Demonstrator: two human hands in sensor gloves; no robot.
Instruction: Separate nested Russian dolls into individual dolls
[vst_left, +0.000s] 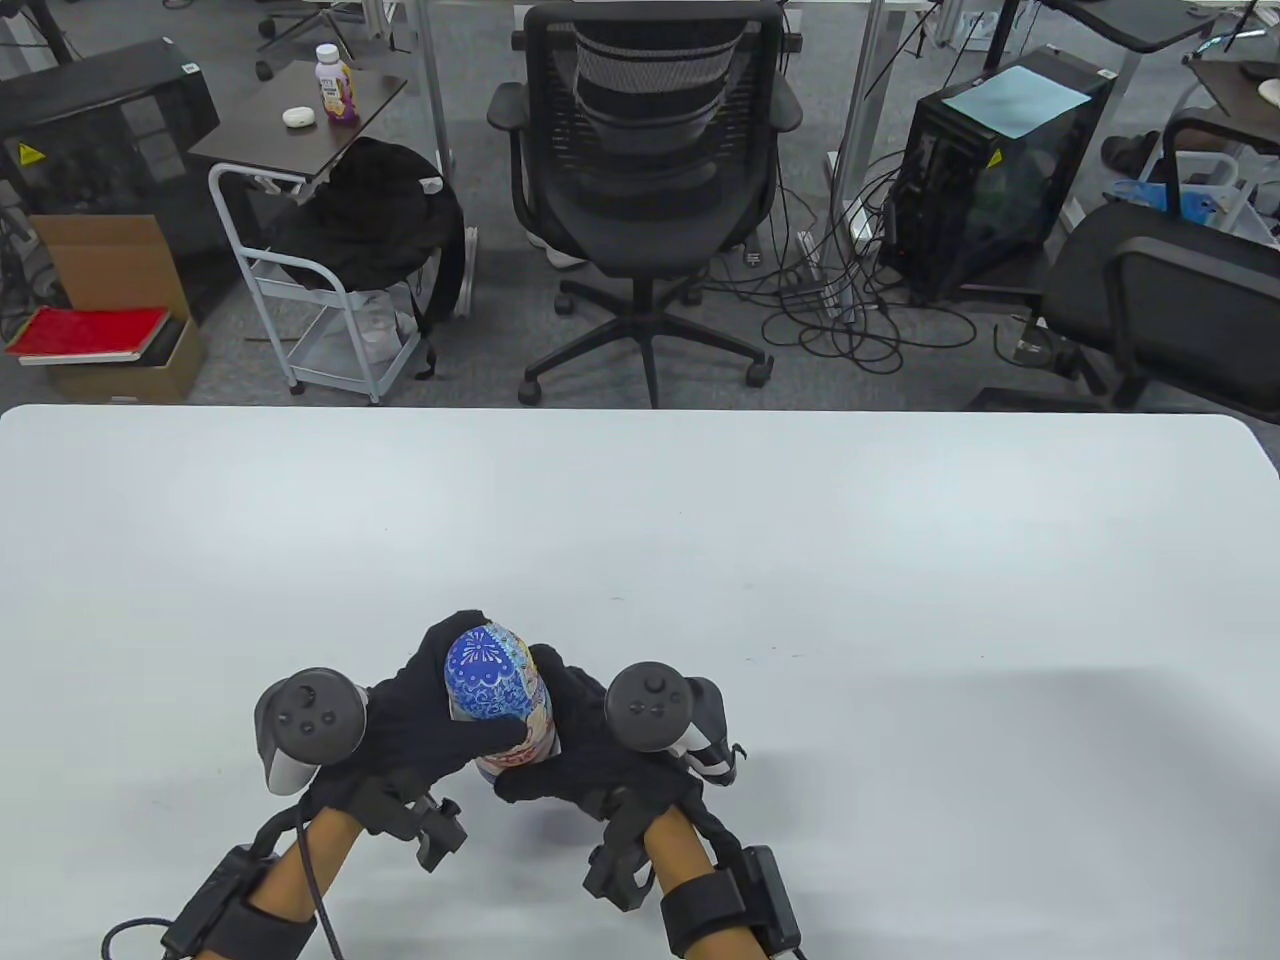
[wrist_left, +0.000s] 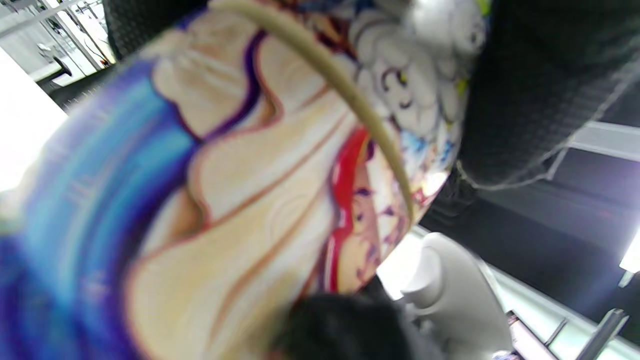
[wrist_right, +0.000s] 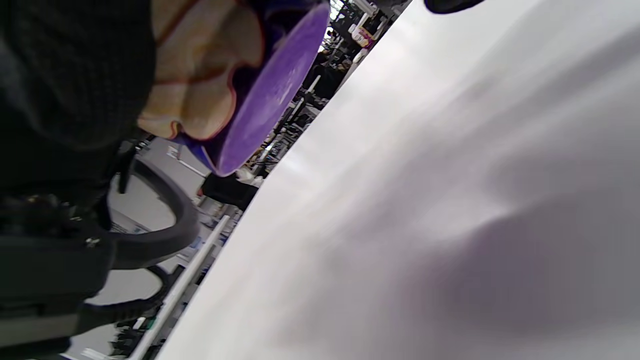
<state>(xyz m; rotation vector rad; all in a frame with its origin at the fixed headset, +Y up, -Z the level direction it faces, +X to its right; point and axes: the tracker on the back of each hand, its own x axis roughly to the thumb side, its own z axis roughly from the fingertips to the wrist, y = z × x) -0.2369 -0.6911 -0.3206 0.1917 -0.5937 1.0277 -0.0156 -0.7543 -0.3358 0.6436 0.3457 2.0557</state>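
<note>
White table (vst_left: 900, 560), one doll (vst_left: 497, 685), two hands.

No wording could be read anywhere. Beyond the white table (vst_left: 640, 520), yellow warning-triangle stickers marked two black computer cases (vst_left: 100, 130) (vst_left: 985, 165); the bottle (vst_left: 336, 84) label stayed illegible.

White worktop (vst_left: 700, 520) lying bare on every side of the hands. Only obstacle: a painted doll (vst_left: 497, 700) held between left hand (vst_left: 420, 715) and right hand (vst_left: 590, 745), lifted off the surface near the front edge. Office chair (vst_left: 640, 200) standing beyond the far edge.
</note>
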